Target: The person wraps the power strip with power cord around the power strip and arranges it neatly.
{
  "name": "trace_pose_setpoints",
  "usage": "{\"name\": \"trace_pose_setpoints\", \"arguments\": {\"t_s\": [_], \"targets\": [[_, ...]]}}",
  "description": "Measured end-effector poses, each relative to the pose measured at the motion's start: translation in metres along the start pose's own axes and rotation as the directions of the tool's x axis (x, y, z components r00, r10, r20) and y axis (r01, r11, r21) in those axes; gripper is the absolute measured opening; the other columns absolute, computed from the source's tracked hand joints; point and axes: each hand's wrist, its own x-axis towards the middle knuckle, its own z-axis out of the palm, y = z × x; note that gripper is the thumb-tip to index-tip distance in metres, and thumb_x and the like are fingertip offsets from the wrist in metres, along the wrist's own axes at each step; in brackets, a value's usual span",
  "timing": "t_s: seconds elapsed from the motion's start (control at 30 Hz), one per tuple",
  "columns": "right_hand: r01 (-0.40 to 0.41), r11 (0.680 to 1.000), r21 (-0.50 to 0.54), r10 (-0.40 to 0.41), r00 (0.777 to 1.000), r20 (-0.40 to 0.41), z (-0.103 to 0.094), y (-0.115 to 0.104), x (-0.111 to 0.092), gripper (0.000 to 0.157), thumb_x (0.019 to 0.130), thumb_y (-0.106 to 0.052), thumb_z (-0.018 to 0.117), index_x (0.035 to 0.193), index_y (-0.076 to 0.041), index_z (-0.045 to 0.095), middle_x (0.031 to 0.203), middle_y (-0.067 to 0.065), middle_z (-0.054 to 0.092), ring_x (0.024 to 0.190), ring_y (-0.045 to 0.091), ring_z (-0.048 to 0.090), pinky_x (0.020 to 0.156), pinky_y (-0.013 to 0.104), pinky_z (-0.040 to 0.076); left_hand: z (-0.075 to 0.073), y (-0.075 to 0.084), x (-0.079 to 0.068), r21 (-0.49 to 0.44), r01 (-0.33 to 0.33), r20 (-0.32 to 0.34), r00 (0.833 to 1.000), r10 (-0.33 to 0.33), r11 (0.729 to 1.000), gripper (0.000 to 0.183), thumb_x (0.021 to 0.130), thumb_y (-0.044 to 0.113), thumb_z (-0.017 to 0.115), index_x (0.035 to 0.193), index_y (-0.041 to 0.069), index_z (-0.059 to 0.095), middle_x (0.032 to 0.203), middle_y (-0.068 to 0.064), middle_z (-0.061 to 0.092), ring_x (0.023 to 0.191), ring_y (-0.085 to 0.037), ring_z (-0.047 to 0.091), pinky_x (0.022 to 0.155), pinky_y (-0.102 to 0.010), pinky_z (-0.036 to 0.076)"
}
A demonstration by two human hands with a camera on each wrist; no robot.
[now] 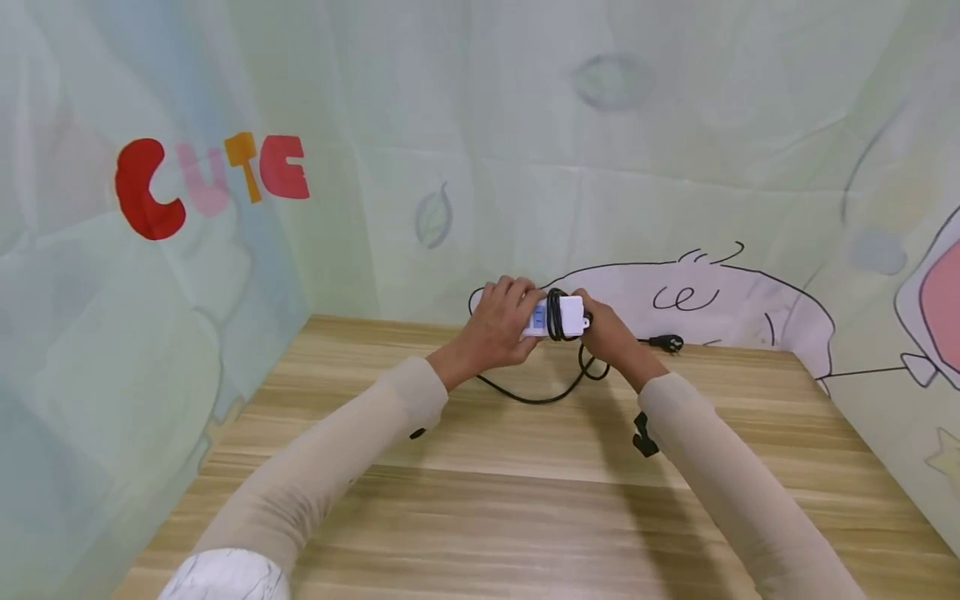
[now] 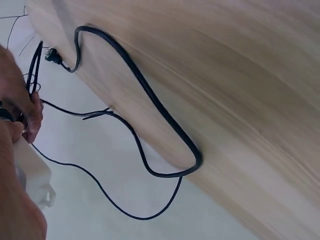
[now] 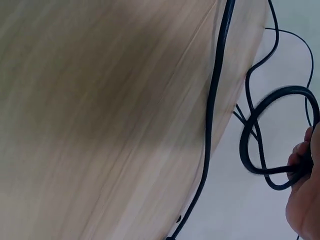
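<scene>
A white power strip [image 1: 572,316] is held up over the far part of the table, with turns of its black cord [image 1: 554,315] wound round it. My left hand [image 1: 504,321] grips the strip's left end, covering that end. At the other end, my right hand [image 1: 609,333] holds loops of the cord; in the right wrist view its fingers are curled round a cord loop [image 3: 248,132]. Loose cord hangs below both hands and runs to a black plug [image 1: 666,342] at the table's back edge. In the left wrist view the white strip [image 2: 32,172] shows only partly.
The wood-grain table [image 1: 480,517] meets a printed cloth backdrop [image 1: 480,208] at the back and sides. A small black object [image 1: 644,436] lies by my right forearm. Another dark bit [image 1: 417,433] shows beside my left sleeve.
</scene>
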Motion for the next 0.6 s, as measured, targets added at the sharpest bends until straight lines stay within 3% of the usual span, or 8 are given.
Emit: {"name": "trace_pose_setpoints", "arguments": {"t_s": [0.17,0.23,0.27,0.37,0.43,0.47,0.5,0.6], "targets": [[-0.097,0.995,0.03,0.095,0.994,0.058,-0.02,-0.047,-0.019,0.036,0.115,-0.008,0.059,0.149,-0.001,0.05,0.139,0.034,0.072,0.128,0.05,0.074,0.102,0.061,0.06,-0.001,-0.003,0.003,0.007,0.028,0.002,1.0,-0.028,1.0,0.053,0.099,0.034,0.083,0.139,0.002,0.069,0.131,-0.017,0.07,0.114,-0.038,0.067,0.09,-0.052,0.059],[-0.151,0.987,0.046,0.148,0.986,0.079,-0.026,-0.059,-0.026,0.038,0.116,-0.015,0.06,0.149,0.003,0.051,0.137,0.034,0.073,0.127,0.05,0.074,0.103,0.062,0.059,-0.002,-0.005,0.004,0.012,0.043,0.008,0.999,-0.043,0.999,0.053,0.099,0.033,0.082,0.14,0.002,0.068,0.132,-0.018,0.07,0.114,-0.039,0.067,0.091,-0.053,0.059],[-0.141,0.988,0.07,0.136,0.988,0.08,-0.022,-0.048,-0.027,0.038,0.117,-0.027,0.061,0.144,-0.001,0.054,0.127,0.028,0.077,0.118,0.042,0.077,0.099,0.054,0.061,-0.003,-0.006,0.004,0.014,0.052,0.008,0.999,-0.052,0.999,0.054,0.098,0.032,0.083,0.14,0.001,0.068,0.132,-0.018,0.07,0.114,-0.039,0.067,0.091,-0.054,0.059],[-0.172,0.983,0.062,0.166,0.982,0.095,-0.021,-0.047,-0.031,0.03,0.115,-0.033,0.065,0.124,-0.005,0.058,0.1,0.015,0.076,0.089,0.028,0.072,0.08,0.042,0.056,-0.005,-0.011,0.004,0.019,0.09,0.01,0.996,-0.09,0.996,0.056,0.096,0.031,0.086,0.14,0.002,0.067,0.132,-0.019,0.069,0.115,-0.04,0.066,0.091,-0.054,0.058],[-0.171,0.984,0.054,0.164,0.979,0.119,-0.021,-0.046,-0.032,0.028,0.116,-0.035,0.065,0.113,-0.009,0.055,0.088,0.008,0.072,0.079,0.021,0.066,0.072,0.038,0.05,-0.006,-0.014,0.004,0.023,0.106,0.011,0.994,-0.107,0.994,0.057,0.094,0.03,0.087,0.139,0.002,0.067,0.132,-0.019,0.069,0.115,-0.04,0.066,0.091,-0.055,0.057],[-0.164,0.985,0.046,0.156,0.979,0.133,-0.021,-0.044,-0.032,0.029,0.116,-0.036,0.064,0.11,-0.01,0.054,0.085,0.007,0.071,0.076,0.02,0.066,0.069,0.037,0.048,-0.006,-0.015,0.004,0.024,0.114,0.013,0.993,-0.114,0.993,0.057,0.094,0.03,0.087,0.139,0.002,0.067,0.132,-0.019,0.069,0.116,-0.04,0.066,0.091,-0.055,0.057],[-0.187,0.982,0.014,0.182,0.971,0.154,-0.025,-0.056,-0.033,0.024,0.116,-0.027,0.064,0.109,-0.007,0.053,0.088,0.011,0.074,0.078,0.024,0.071,0.07,0.04,0.051,-0.007,-0.017,0.004,0.025,0.118,0.016,0.993,-0.119,0.993,0.057,0.094,0.03,0.087,0.139,0.002,0.067,0.132,-0.019,0.069,0.116,-0.04,0.066,0.091,-0.055,0.057],[-0.145,0.989,0.025,0.137,0.971,0.195,-0.016,-0.036,-0.029,0.029,0.117,-0.036,0.061,0.112,-0.009,0.054,0.093,0.01,0.078,0.084,0.025,0.075,0.073,0.042,0.054,-0.008,-0.019,0.004,0.032,0.123,0.025,0.992,-0.123,0.992,0.056,0.095,0.03,0.086,0.14,0.002,0.067,0.132,-0.019,0.069,0.116,-0.041,0.066,0.091,-0.055,0.057]]}}
